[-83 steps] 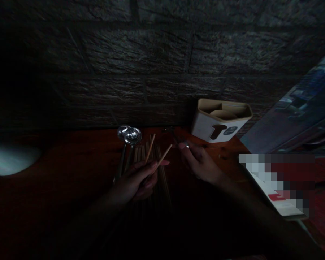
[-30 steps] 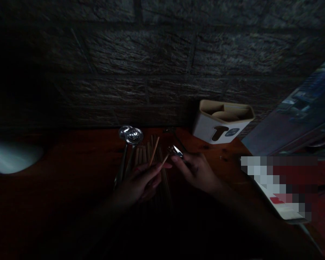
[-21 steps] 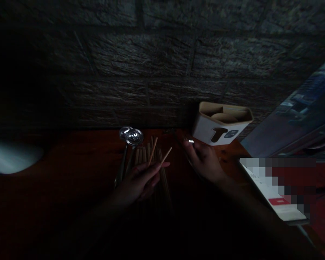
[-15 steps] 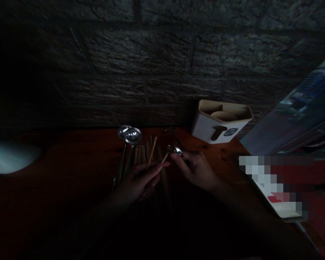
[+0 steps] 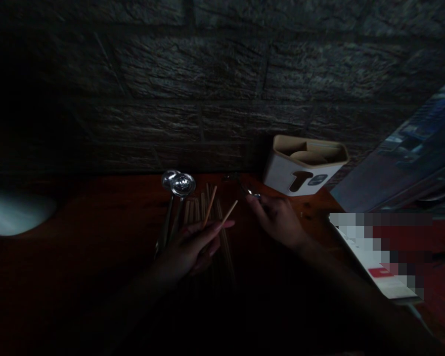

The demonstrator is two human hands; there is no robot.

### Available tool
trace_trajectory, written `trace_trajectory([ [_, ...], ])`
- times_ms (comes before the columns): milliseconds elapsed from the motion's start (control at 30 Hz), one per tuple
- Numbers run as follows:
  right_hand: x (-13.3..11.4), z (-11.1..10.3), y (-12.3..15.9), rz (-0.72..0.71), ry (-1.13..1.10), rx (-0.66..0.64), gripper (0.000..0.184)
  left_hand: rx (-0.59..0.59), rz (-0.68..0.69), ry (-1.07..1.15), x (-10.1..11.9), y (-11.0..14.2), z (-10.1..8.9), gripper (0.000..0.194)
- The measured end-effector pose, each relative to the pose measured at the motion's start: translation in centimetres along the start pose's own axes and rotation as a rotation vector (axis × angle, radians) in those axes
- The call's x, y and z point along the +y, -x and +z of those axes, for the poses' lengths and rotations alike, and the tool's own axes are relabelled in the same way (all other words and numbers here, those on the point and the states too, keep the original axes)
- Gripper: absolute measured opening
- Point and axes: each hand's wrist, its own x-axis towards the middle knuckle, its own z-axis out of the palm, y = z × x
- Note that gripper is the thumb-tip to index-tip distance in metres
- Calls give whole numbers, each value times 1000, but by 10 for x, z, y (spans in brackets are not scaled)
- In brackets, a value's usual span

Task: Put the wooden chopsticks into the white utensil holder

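Note:
Two wooden chopsticks stick up from my left hand (image 5: 196,247), which is closed around them; a reddish chopstick (image 5: 210,205) leans nearly upright and a paler chopstick (image 5: 230,210) slants to the right. My right hand (image 5: 280,220) is closed on a small shiny metal fork (image 5: 249,191), its tip pointing away toward the wall. Beneath and behind my left hand several more chopsticks (image 5: 196,210) lie side by side on the wooden table (image 5: 96,207). The picture is dark, so the lower fingers of both hands are hard to see.
Left of the chopsticks lie two metal ladles, a slotted one (image 5: 183,185) overlapping a second ladle (image 5: 168,179). A white and tan utensil holder (image 5: 300,170) with compartments stands against the brick wall (image 5: 215,74). Dark metal cutlery (image 5: 230,176) lies near the wall. A pale rounded object (image 5: 15,212) is at left.
My right hand has moved right and slightly away with the fork, apart from the paler chopstick's tip, which now shows in full. My left hand has stayed nearly still.

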Motion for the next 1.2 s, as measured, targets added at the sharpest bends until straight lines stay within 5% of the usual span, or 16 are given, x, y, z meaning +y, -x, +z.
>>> trace_trajectory([
  [133, 1, -3, 0, 51, -8, 62, 43, 0, 9, 5, 2, 0, 1, 52],
  [300, -15, 3, 9, -178, -185, -232, 30, -1, 15, -27, 0, -1, -1, 50],
  [467, 2, -1, 0, 58, 23, 23, 43, 10, -11, -41, 3, 2, 0, 48],
  [567, 4, -6, -2, 76, 41, 63, 45, 9, 5, -39, 4, 2, 0, 46],
  [767, -20, 2, 10, -167, -170, -241, 31, -3, 5, -65, 2, -2, -2, 45],
  [1033, 6, -5, -3, 98, 87, 38, 50, 28, -3, 1, 4, 0, 3, 53],
  [1200, -28, 2, 11, -61, -140, -168, 38, 19, 53, -27, 0, -3, 0, 38],
])
